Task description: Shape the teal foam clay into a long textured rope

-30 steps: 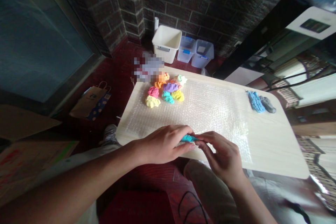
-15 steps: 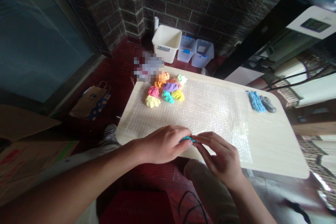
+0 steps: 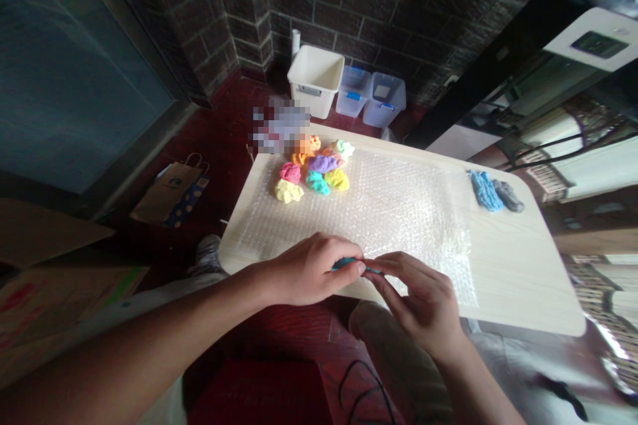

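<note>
Near the table's front edge, my left hand [image 3: 316, 271] pinches a small teal piece of modelling clay [image 3: 343, 263] between thumb and fingers. My right hand [image 3: 419, 295] grips the thin right end of the same piece with its fingertips. Both hands nearly touch, and the fingers cover much of the clay. Beyond them, soft clay lumps lie in a cluster: pale yellow [image 3: 288, 191], pink-red [image 3: 290, 173], teal [image 3: 318, 182], yellow [image 3: 337, 179], purple [image 3: 323, 163], orange [image 3: 300, 159] and pale green [image 3: 344, 149].
Bubble wrap [image 3: 393, 206] covers much of the pale table [image 3: 528, 265]. A blue twisted lump [image 3: 485, 191] and a grey one [image 3: 508, 196] lie at the right. Behind stand a white bin [image 3: 316, 80] and two clear boxes [image 3: 383, 101]. A paper bag [image 3: 172, 192] is left on the floor.
The left fingers have lifted and shifted slightly left, so more of the teal clay shows between finger and thumb. The right hand stays at its right end.
</note>
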`<action>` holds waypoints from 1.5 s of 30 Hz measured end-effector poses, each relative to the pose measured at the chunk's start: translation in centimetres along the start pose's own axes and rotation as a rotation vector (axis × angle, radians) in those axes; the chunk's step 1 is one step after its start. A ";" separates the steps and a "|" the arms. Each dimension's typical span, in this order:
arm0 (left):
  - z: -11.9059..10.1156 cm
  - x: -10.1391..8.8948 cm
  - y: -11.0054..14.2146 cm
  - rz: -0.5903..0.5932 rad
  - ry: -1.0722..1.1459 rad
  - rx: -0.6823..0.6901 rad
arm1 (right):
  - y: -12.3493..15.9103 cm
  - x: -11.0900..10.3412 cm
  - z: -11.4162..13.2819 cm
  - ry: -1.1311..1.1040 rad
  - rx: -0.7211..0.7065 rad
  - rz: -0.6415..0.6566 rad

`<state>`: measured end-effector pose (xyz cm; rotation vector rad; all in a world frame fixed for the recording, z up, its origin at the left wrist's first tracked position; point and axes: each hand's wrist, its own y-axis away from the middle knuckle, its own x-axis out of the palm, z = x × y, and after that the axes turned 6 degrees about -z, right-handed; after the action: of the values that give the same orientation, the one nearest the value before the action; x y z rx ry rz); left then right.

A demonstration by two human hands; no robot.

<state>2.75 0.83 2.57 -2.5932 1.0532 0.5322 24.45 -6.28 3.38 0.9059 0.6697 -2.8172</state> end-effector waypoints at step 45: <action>0.2 0.2 0.1 -0.103 0.074 0.059 | 0.0 -0.2 -0.2 0.107 -0.051 -0.089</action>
<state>2.81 0.73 2.33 -2.6162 0.9375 0.3775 24.69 -6.22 3.32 1.0491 0.8114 -2.8300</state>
